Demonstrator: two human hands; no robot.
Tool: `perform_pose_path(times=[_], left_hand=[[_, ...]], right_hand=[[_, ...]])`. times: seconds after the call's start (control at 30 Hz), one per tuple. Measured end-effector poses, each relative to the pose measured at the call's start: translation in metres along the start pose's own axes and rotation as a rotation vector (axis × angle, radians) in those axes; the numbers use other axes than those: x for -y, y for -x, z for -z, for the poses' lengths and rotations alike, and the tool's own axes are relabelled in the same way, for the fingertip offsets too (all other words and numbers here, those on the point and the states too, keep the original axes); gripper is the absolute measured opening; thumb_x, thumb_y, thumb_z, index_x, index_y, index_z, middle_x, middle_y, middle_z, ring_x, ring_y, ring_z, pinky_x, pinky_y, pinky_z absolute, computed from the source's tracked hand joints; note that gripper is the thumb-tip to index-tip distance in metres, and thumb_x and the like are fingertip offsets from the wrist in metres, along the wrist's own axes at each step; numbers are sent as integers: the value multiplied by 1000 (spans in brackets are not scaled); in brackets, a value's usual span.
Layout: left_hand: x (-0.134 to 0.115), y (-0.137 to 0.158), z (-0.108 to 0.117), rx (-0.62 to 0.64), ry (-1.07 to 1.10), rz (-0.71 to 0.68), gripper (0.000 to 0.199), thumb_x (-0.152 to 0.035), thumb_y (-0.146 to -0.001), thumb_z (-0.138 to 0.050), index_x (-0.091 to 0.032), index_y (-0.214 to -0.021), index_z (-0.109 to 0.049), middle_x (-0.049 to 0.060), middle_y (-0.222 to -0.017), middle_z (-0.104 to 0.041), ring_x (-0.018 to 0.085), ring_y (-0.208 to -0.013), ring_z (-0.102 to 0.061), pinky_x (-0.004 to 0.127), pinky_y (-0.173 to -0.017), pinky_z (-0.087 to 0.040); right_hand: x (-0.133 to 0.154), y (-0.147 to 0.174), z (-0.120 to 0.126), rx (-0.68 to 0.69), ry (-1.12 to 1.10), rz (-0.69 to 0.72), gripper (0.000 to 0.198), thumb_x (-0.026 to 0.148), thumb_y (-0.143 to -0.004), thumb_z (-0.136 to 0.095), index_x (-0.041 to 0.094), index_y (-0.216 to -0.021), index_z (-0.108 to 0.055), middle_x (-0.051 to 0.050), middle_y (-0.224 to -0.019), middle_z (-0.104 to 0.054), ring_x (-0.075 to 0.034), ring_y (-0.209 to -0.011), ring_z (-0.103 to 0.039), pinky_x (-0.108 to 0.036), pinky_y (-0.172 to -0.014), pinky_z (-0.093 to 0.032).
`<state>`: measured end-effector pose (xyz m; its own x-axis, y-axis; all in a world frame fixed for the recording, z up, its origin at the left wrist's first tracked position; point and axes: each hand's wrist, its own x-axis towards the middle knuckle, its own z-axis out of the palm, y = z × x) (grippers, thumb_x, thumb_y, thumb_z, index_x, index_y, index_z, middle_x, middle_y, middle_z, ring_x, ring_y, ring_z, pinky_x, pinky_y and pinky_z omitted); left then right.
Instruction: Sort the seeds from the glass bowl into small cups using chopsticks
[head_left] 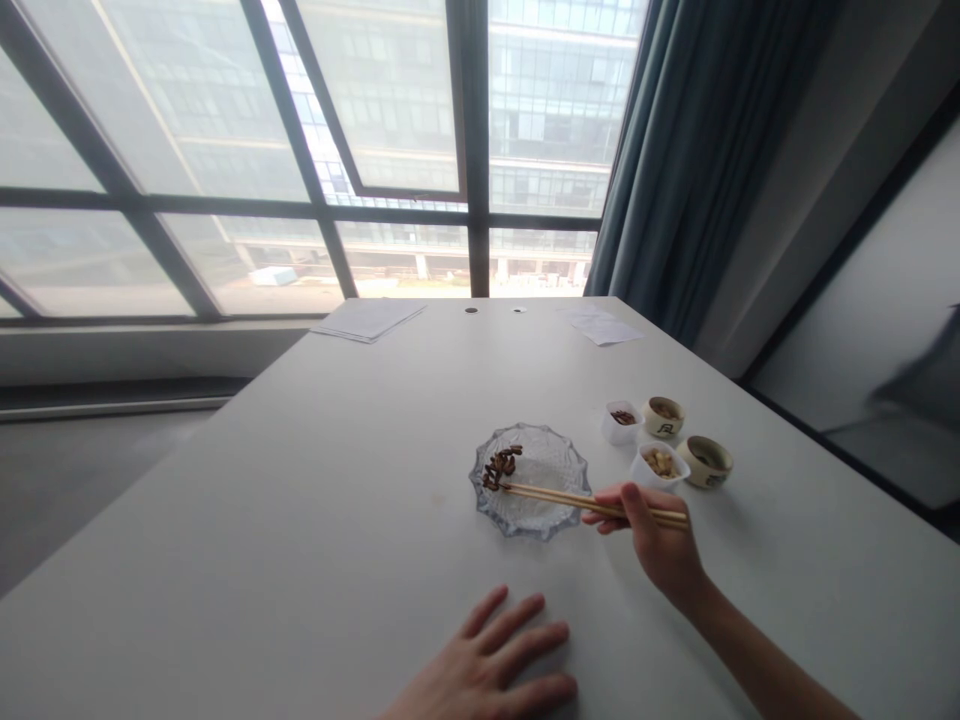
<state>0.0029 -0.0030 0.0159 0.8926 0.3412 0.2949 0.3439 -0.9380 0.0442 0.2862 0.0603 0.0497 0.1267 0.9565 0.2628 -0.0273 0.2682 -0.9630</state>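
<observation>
Dark brown, the dried pieces (501, 466) sit heaped at the left side of the scalloped glass dish (553, 462), and the wooden chopsticks (551, 493) have their tips right at the heap's lower edge! The right hand (654, 530) grips them well back. Here's the danger: narrow tips on lumpy bits could let 1 roll loose, and this near the rim, a sideways nudge might spill some over. The left hand (487, 655) lies palm down, fingers spread, clear of the dish, so a hard push could skid it across the smooth white table (330, 500). To the right, 2 white plastic tubs (621, 430) and 2 ceramic cups (665, 430); beyond, loose papers (367, 320), tall windows (405, 100), a blue-grey curtain (664, 170).
</observation>
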Motion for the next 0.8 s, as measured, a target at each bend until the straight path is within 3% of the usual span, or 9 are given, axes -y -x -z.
perform_pose_path(times=[0.27,0.4,0.53,0.8], left_hand=[[1,-2,2,32,2,-1,52,-21,-100,-79,-31,-148,-61,-1,-163,-54,27,-154,-46,48,-133,-23],[1,-1,2,38,8,-7,52,-20,-100,-78,-30,-148,-61,-1,-163,-53,26,-154,-45,49,-133,-22],[0,0,1,49,1,-8,53,-21,-100,-79,-30,-149,-61,0,-164,-52,27,-155,-43,50,-133,-23],[1,1,0,46,9,-16,56,-20,-100,-79,-30,-152,-58,0,-165,-51,27,-155,-44,50,-132,-23]], right_hand=[[9,-14,23,-175,39,92,52,64,-94,-72,15,-80,-84,-13,-69,-80,-31,-59,-81,-34,-52,-68],[21,-29,52,-453,36,167,55,63,-96,-70,12,-81,-81,-14,-71,-81,-28,-61,-81,-33,-58,-69],[22,-44,80,-673,85,216,58,64,-98,-65,10,-81,-79,-11,-66,-79,-24,-56,-79,-30,-54,-66],[8,-53,95,-655,134,195,61,70,-92,-69,10,-84,-78,-10,-66,-78,-24,-56,-78,-31,-52,-65]])
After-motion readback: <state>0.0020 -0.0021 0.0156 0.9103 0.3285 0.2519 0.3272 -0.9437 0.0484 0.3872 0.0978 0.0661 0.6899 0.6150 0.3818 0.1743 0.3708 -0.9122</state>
